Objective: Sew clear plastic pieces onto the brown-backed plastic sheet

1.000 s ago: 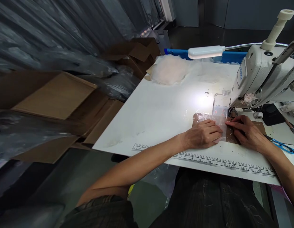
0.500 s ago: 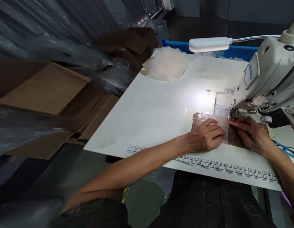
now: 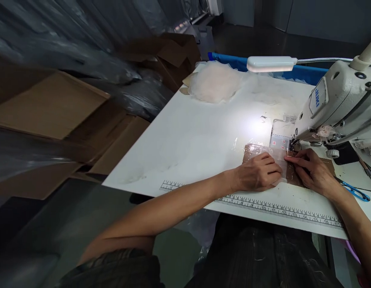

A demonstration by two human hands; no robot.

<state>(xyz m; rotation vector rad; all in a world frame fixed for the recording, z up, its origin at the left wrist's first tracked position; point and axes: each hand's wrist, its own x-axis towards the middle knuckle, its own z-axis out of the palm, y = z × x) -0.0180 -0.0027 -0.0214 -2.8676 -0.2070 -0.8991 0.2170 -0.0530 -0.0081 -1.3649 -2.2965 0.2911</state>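
A piece of sheer pale fabric (image 3: 284,167) lies over a brown plate (image 3: 250,151) just in front of the needle area of a white sewing machine (image 3: 332,100). My left hand (image 3: 260,172) rests on the fabric with its fingers curled together, gripping it against the plate. On the other side, my right hand (image 3: 313,170) holds the fabric's right edge near the presser foot (image 3: 294,144), index finger stretched toward it. The undersides of both hands' fingers are hidden.
A pile of sheer pink fabric (image 3: 217,81) sits at the table's far left. A white lamp (image 3: 272,64) hangs over the back. Blue thread snips (image 3: 355,191) and a black flat object (image 3: 347,153) lie at right. Cardboard boxes (image 3: 53,108) stand left. A ruler scale (image 3: 263,206) runs along the front edge.
The view has shifted slightly. My right hand has moved a little left along the fabric, closer to my left hand. My left hand stays on the fabric.
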